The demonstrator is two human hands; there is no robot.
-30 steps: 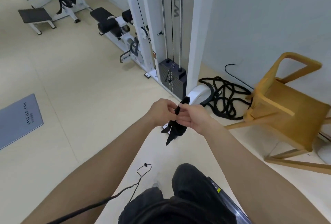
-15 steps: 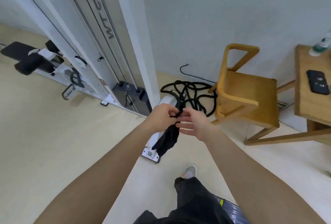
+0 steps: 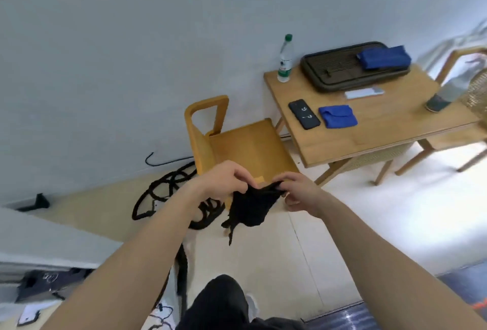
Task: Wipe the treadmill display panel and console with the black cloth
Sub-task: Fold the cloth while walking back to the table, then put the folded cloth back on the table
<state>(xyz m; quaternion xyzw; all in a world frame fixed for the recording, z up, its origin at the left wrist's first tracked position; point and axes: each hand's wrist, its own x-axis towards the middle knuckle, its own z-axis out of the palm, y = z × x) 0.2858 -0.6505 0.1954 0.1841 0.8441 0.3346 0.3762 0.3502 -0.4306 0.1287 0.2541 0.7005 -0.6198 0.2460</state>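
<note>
A black cloth [image 3: 251, 207] hangs between both of my hands in front of me, its lower end trailing down in a thin tail. My left hand [image 3: 224, 179] pinches its upper left edge and my right hand [image 3: 297, 192] pinches its upper right edge, spreading it a little. No treadmill display panel or console shows in the head view; only a dark, shiny striped edge [image 3: 369, 316] lies at the bottom right.
A yellow wooden chair [image 3: 237, 139] stands just beyond my hands against the grey wall. To its right a wooden table [image 3: 382, 132] carries a water bottle [image 3: 285, 59], a dark tray [image 3: 350, 68], a phone [image 3: 303, 114] and a blue cloth [image 3: 338, 116]. Black rope [image 3: 168, 192] coils on the floor at left.
My view has swung right, from the white weight machine to the chair and table. My hands have drawn apart and the bunched cloth is now spread between them.
</note>
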